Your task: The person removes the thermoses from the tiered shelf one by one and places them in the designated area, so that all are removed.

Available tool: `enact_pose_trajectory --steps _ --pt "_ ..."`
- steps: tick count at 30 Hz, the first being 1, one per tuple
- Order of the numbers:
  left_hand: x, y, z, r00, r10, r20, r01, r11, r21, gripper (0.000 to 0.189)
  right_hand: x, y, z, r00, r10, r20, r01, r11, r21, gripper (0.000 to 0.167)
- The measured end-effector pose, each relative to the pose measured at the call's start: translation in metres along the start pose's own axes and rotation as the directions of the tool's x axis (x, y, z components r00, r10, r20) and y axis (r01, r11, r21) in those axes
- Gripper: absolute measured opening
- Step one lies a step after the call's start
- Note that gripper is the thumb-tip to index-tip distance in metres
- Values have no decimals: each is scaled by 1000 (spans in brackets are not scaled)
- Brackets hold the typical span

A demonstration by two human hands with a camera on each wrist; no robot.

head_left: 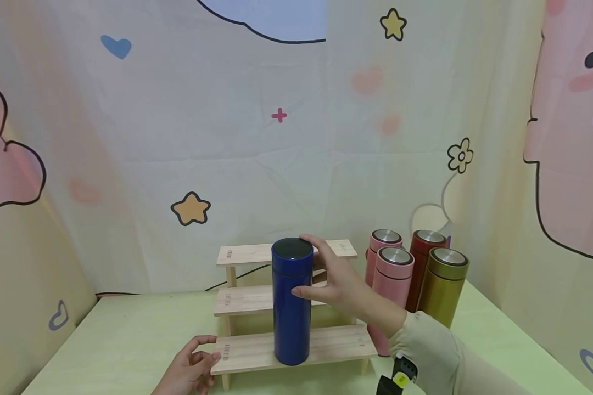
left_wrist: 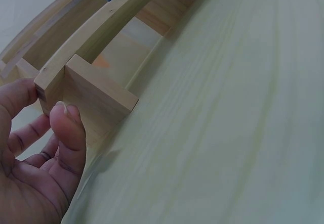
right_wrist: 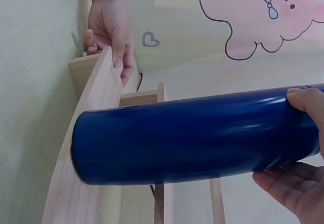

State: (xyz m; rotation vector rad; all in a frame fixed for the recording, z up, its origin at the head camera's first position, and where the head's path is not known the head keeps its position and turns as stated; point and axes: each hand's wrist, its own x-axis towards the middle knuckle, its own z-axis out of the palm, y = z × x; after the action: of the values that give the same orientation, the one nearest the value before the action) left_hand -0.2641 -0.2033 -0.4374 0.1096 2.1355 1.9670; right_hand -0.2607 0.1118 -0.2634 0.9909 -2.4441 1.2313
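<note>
A blue thermos bottle (head_left: 292,318) with a dark lid is upright over the lowest step of a three-step wooden rack (head_left: 247,351). My right hand (head_left: 338,282) holds its upper part, thumb on the near side and fingers around the far side. In the right wrist view the base of the blue bottle (right_wrist: 167,138) is at the step's board; whether it bears its weight there I cannot tell. At the left end of that step, my left hand (head_left: 188,367) grips the board's corner, and the left wrist view has the thumb and forefinger at the wood (left_wrist: 76,57).
To the right of the rack are two pink bottles (head_left: 394,277), a red bottle (head_left: 417,263) and a gold-green bottle (head_left: 442,291), all with silver-topped lids. The table (head_left: 128,329) has a pale green cover. A printed curtain (head_left: 202,137) hangs behind.
</note>
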Motion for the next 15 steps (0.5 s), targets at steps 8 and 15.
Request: enact_pose_trajectory --steps 8,15 --pt "0 0 0 1000 10 18 -10 1000 -5 61 -2 -5 -5 998 65 0 -65 998 -2 85" --pt "-1 1 -1 999 25 34 -25 1000 1 62 -8 -9 -18 996 81 -32 -80 996 29 85"
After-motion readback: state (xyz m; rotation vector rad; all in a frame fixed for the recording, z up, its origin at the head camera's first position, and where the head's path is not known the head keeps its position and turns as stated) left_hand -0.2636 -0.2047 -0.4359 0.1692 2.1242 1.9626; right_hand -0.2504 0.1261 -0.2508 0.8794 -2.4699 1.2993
